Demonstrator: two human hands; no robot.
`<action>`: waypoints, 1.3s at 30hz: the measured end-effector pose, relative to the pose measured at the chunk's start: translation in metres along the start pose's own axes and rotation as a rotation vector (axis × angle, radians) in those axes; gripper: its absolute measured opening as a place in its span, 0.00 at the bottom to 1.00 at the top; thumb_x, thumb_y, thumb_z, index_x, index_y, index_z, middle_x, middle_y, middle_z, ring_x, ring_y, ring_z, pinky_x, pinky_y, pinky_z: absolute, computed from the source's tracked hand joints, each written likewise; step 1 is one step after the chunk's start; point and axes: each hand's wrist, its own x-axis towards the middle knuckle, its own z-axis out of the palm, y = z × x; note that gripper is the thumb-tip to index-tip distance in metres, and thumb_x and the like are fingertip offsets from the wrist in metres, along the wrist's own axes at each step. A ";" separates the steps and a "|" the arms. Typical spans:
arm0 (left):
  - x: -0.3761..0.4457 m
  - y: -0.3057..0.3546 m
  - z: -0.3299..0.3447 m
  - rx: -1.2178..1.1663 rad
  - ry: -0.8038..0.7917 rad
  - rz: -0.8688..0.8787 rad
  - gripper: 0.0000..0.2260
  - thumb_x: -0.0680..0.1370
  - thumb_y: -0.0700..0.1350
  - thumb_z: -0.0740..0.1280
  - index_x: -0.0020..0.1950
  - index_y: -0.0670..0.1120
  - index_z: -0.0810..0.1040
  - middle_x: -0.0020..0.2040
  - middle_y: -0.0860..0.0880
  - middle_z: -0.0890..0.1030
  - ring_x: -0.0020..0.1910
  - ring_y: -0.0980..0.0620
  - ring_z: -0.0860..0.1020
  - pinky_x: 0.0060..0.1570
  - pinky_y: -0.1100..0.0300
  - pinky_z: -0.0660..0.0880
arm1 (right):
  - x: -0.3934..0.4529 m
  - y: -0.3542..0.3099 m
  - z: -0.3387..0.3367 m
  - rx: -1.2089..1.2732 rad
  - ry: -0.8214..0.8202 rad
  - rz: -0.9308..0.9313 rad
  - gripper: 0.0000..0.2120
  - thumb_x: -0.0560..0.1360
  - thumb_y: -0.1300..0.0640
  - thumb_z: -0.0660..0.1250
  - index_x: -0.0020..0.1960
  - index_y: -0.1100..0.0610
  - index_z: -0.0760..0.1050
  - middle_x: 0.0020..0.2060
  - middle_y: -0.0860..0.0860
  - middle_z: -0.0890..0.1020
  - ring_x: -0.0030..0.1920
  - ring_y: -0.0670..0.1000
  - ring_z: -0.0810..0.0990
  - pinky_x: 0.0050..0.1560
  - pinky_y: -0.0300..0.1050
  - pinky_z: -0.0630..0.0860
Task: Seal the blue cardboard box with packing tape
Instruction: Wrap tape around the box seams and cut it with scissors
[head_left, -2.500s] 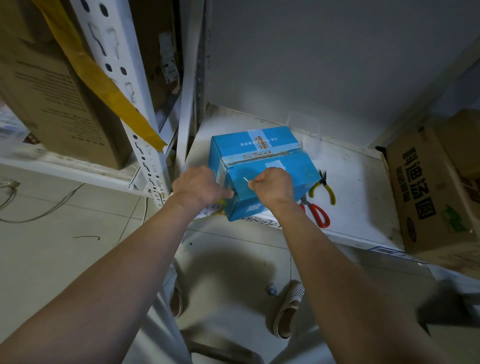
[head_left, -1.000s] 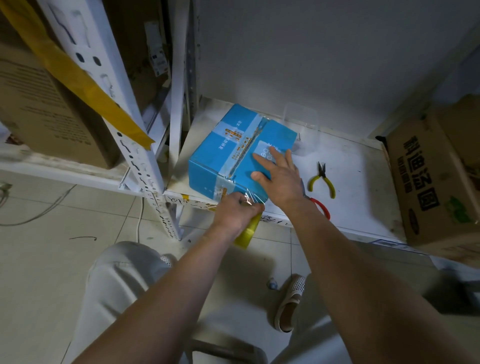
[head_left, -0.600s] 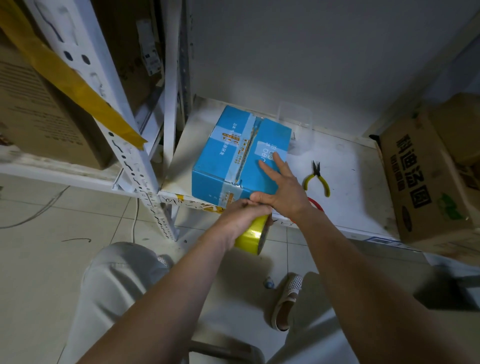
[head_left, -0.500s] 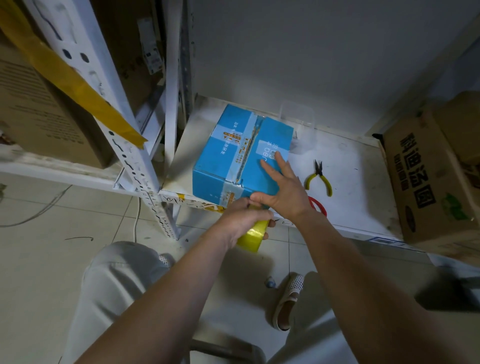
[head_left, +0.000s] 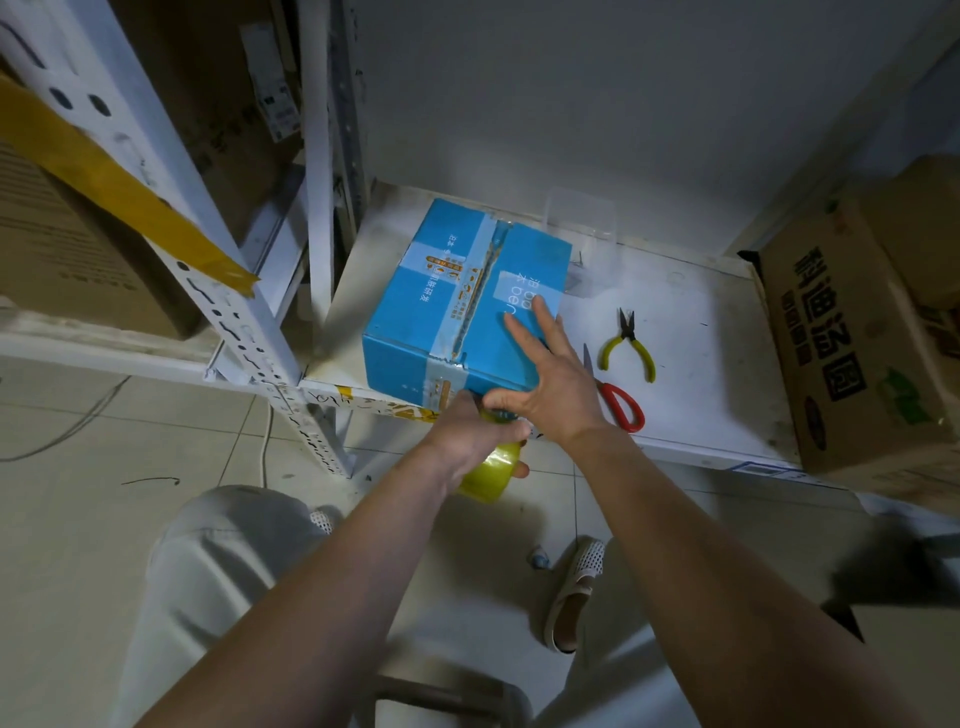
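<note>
My left hand (head_left: 467, 436) is wrapped around the yellow tape roll (head_left: 491, 470), holding it just below the shelf edge, right up against the near face of the blue box (head_left: 457, 312). My right hand (head_left: 550, 384) is flat, fingers spread, pressing down on the box top near its front corner.

The box sits on the white shelf (head_left: 691, 332), already taped along the top seam and down the front. I'd say I'm mid-strip on the front face. Next move probably means pulling the roll down and under, or cutting. The red-handled scissors (head_left: 618, 405) are just beside my right hand, with yellow pliers (head_left: 628, 348) a bit further.

As for writing, there's white Chinese print on the lid plus partial Latin letters, maybe "ber". The brown carton (head_left: 852, 343) on the right has big dark Chinese characters.
</note>
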 end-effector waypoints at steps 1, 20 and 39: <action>0.001 0.000 0.000 -0.006 -0.008 -0.003 0.13 0.73 0.40 0.72 0.54 0.46 0.71 0.48 0.45 0.83 0.36 0.45 0.84 0.41 0.51 0.81 | 0.002 0.001 0.001 0.014 0.002 -0.006 0.45 0.67 0.44 0.74 0.75 0.40 0.50 0.76 0.42 0.41 0.76 0.49 0.40 0.75 0.56 0.54; 0.013 0.010 -0.008 -0.124 -0.078 -0.099 0.12 0.76 0.35 0.65 0.56 0.43 0.67 0.42 0.39 0.84 0.34 0.41 0.82 0.39 0.52 0.79 | -0.013 0.087 0.023 -0.266 0.184 0.704 0.27 0.75 0.46 0.65 0.68 0.61 0.65 0.61 0.56 0.70 0.62 0.55 0.69 0.59 0.50 0.72; 0.004 0.010 -0.007 -0.167 -0.048 -0.096 0.19 0.75 0.32 0.65 0.63 0.41 0.66 0.38 0.39 0.84 0.43 0.38 0.82 0.49 0.43 0.78 | -0.039 0.037 -0.039 0.768 0.251 0.503 0.14 0.68 0.53 0.75 0.46 0.56 0.73 0.37 0.50 0.77 0.38 0.48 0.75 0.41 0.42 0.71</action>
